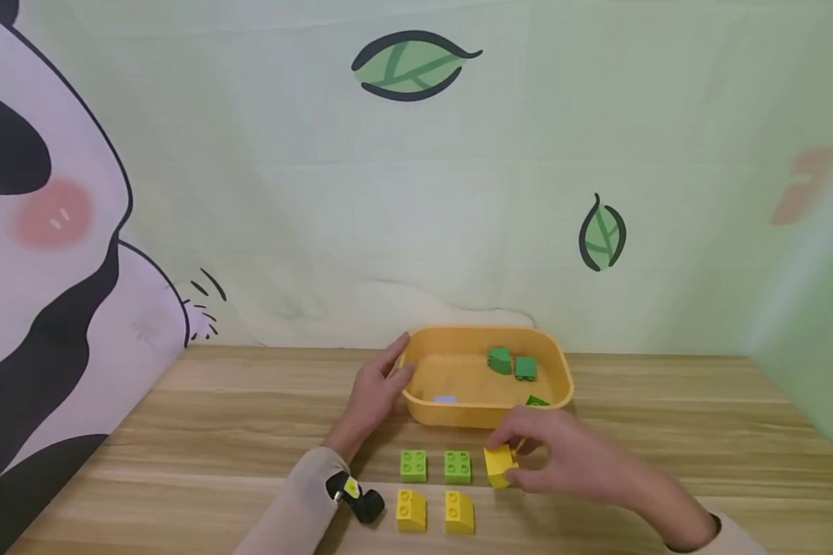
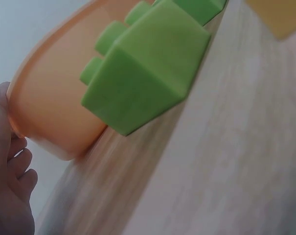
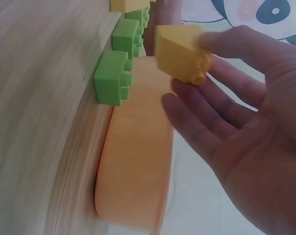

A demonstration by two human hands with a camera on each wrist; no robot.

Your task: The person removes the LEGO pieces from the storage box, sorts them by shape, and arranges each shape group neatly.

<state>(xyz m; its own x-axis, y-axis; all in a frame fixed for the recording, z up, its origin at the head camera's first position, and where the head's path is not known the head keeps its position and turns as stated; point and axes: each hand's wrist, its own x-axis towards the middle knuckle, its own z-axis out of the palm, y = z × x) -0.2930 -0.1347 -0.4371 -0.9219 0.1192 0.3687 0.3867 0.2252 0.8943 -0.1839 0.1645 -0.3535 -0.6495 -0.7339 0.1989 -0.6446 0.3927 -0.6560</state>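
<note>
My left hand (image 1: 373, 391) grips the left end of an orange plastic bin (image 1: 458, 417), its thumb at the rim. In the left wrist view, curled fingers (image 2: 21, 164) show beside the bin's outer wall. My right hand (image 1: 562, 455) pinches a yellow sloped toy brick (image 1: 498, 465) between thumb and fingers, in front of the bin. In the right wrist view this yellow brick (image 3: 179, 51) is raised, studs toward the palm. Below it stands a light green brick (image 3: 111, 78), mostly hidden in the head view. Two more light green bricks (image 1: 413, 466) stand to its left.
Two yellow sloped bricks (image 1: 411, 510) stand nearest me on the wooden table (image 1: 250, 432). Inside the bin lie darker green bricks (image 1: 525, 368) and a pale blue piece (image 1: 445, 399). Behind the table hangs a printed cloth (image 1: 284, 193) with a panda and leaves.
</note>
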